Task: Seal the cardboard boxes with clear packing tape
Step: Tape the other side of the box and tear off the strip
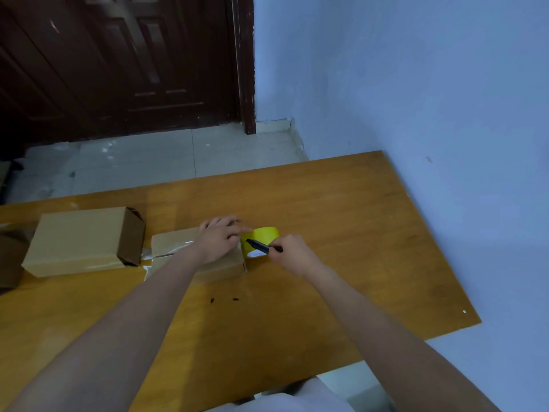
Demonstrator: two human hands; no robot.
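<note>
1. head view shows a small brown cardboard box lying flat on the orange-brown wooden table, near its left half, with a glossy strip of clear packing tape running along its top seam.
2. the left hand rests on top of this box at its right end, fingers bent loosely over the cardboard and pressing down; its fingertips reach toward the tape roll.
3. a yellow roll of packing tape stands on edge just beside the box's right end, touching or nearly touching it; whether the tape strip is joined to the roll cannot be told.
4. the right hand pinches a thin black tool, pen-like or a small cutter, with curled fingers; the tool's tip lies across the face of the yellow roll.
5. a second, larger brown cardboard box lies just left of the first, its right end flap open and dark inside.
6. part of a darker brown box shows at the left edge of the table.
7. two small dark marks sit on the tabletop nearer the person.
8. beyond the table are pale floor tiles, a dark wooden door and a blue wall.
</note>
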